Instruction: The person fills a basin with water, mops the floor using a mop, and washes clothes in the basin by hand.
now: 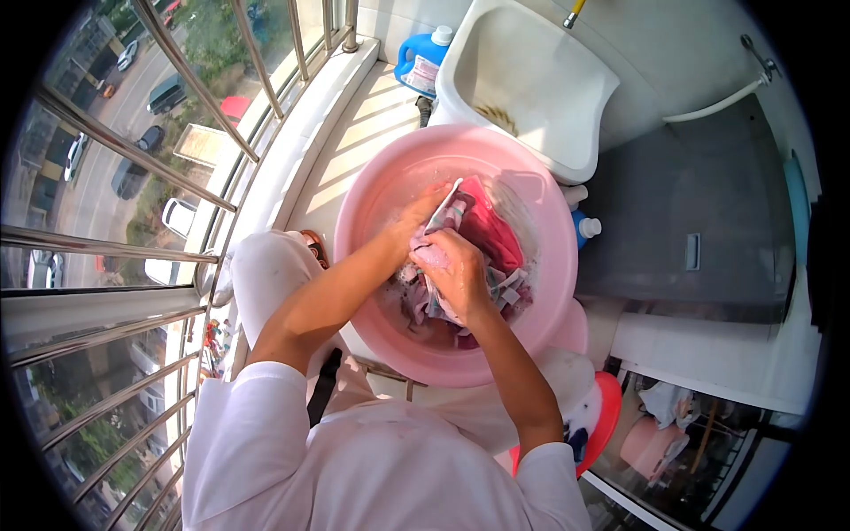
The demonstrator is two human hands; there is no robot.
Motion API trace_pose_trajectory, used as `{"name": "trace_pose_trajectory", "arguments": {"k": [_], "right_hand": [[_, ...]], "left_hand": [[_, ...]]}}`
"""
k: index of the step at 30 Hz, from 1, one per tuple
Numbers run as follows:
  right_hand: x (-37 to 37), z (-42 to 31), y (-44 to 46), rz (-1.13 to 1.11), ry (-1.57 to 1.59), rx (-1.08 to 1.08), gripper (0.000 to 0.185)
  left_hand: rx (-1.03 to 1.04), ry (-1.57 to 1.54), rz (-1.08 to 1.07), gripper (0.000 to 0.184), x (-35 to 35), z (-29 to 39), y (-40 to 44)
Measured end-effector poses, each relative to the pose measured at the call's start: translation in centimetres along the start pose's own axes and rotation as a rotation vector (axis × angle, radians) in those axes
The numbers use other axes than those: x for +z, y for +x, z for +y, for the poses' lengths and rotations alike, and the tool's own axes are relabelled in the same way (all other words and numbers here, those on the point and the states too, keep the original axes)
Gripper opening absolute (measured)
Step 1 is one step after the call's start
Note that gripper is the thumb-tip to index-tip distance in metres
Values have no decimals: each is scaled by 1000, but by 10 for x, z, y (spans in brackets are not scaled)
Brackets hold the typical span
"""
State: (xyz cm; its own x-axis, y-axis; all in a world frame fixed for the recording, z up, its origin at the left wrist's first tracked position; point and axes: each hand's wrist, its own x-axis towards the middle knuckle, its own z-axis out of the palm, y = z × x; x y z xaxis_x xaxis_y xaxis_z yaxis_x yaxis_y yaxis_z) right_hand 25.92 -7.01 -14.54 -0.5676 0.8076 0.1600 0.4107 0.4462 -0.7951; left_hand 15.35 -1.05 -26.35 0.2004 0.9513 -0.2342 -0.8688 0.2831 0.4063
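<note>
A large pink basin [354, 203] of sudsy water sits in front of my knees. In it, my right hand [460, 270] is closed round a bunched, wet pink patterned cloth [434, 255]. My left hand [423, 212] grips the far side of the same cloth, its fingers partly hidden behind the folds. Beside the hands, toward the right, lies a bright pink cloth [496, 232]. More wet, patterned laundry [434, 305] is heaped below my right hand, partly under water.
Behind the basin stands a white sink [531, 80], with a blue detergent bottle [421, 64] to its left. Another blue bottle [584, 228] is by the basin's right rim. Metal window bars [133, 150] run along the left. A red tub [604, 416] is near my right knee.
</note>
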Motion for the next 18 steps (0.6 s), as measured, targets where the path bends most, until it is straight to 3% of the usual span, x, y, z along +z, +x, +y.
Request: {"name": "trace_pose_trajectory", "arguments": {"k": [1,4,5,8,10,12,13,15,18], "right_hand": [[2,4,3,29,62,42,21],[16,48,29,318,4,55,14],[16,59,37,348,-39,26,17],[4,117,54,410,-183,82,26],[2,162,55,427,-232,175,38],[-15,190,54,267,-186,570,35],[-9,199,47,303,-181,418,35],[7,209,33,388,-163,105,41],[2,167,25,-188,-440,-62,49]], "left_hand": [[57,-55,259,23,8,-9,-9],[-119,-61,483,20,8,-5,-15],[-6,61,555,16,26,-2,-17],[57,160,653,18,39,1,-11],[50,168,573,22,41,5,-16],[45,138,546,29,17,3,-5],[-75,328,581,44,20,23,-15],[-17,440,626,55,-6,17,-8],[-19,467,600,76,-13,7,-12]]}}
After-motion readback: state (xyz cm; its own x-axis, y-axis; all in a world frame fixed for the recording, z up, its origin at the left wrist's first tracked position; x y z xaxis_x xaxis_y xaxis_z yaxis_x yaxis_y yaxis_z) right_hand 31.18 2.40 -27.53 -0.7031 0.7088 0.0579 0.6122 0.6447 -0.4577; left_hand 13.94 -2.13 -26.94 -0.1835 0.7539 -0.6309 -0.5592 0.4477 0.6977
